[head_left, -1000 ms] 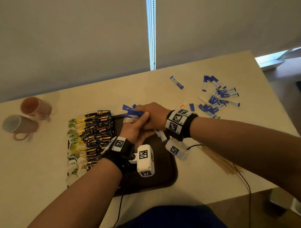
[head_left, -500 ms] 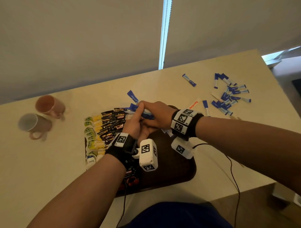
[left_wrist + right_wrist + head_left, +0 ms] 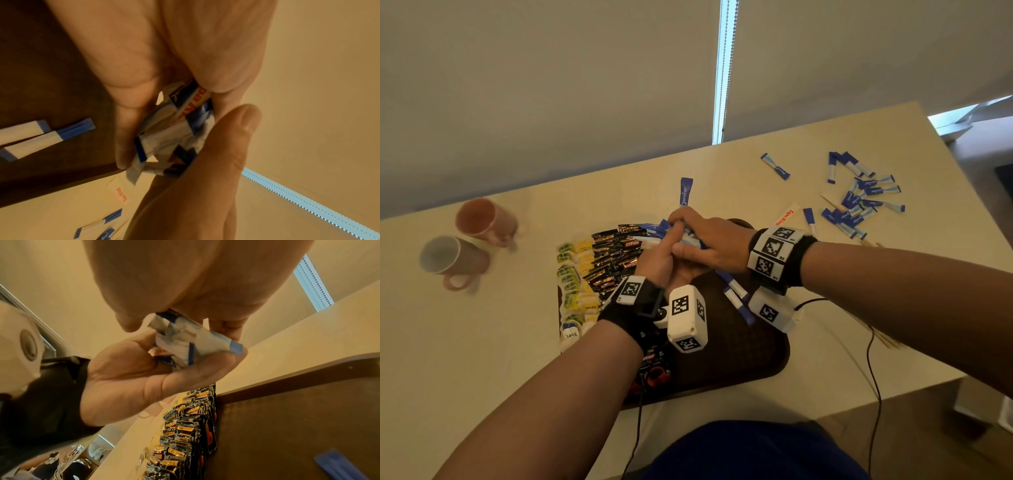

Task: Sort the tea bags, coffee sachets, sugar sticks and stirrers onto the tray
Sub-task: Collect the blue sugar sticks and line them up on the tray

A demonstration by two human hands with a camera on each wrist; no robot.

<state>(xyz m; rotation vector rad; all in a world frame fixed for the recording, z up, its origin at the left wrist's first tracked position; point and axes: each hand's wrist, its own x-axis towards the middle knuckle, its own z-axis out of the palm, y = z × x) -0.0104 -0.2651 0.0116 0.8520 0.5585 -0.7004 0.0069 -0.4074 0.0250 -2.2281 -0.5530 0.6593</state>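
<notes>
Both grips grasping one bundle of sugar sticks [image 3: 685,236]: your left hand [image 3: 659,260] and right hand [image 3: 709,241] clasp it mid-frame above the tray [image 3: 756,356].

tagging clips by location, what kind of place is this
Probably an office pantry or break room, though I can't be sure. A plain table stands against a roller blind, with two mugs and a tray of coffee sachets, tea bags and sugar sticks.
</notes>
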